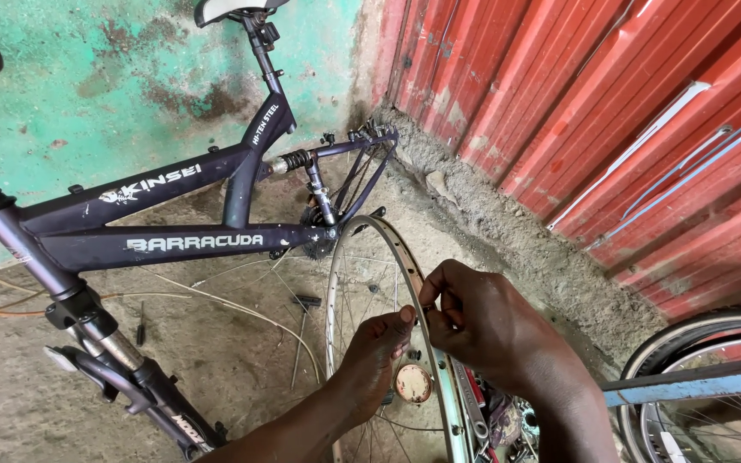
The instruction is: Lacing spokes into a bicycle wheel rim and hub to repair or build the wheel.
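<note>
Bicycle frame: one dark purple bicycle frame [156, 231] with no wheels stands to the left of the wheel rim and behind it, with its saddle [229, 9] far above the rim at the top edge.
Walls: one green wall [147, 77] is behind the frame, and one red metal wall [611, 129] is to the right of the rim.
Floor: the concrete floor [216, 360] lies under the rim; thin pale cables [242, 310] run over it to the left of the rim.
Second wheel: one wheel with a black tyre [713, 321] is at the right of the rim, partly out of view.
Wheel rim: one bare silver wheel rim [349, 257] with spokes stands upright in front of the person, just before the frame.
Right hand: the right hand [482, 330] is on the right edge of the rim, its grip narrow, pinching something too small to tell.
Left hand: the left hand [375, 356] is at the same edge, fingertips closed to the rim; what it holds I cannot tell.
Small things: one round rusty tin [413, 383] lies below the hands, and one screwdriver [141, 324] lies left of the rim.
Doing it well: I judge both hands should stay close together and the rim should be kept upright and not turning.
</note>
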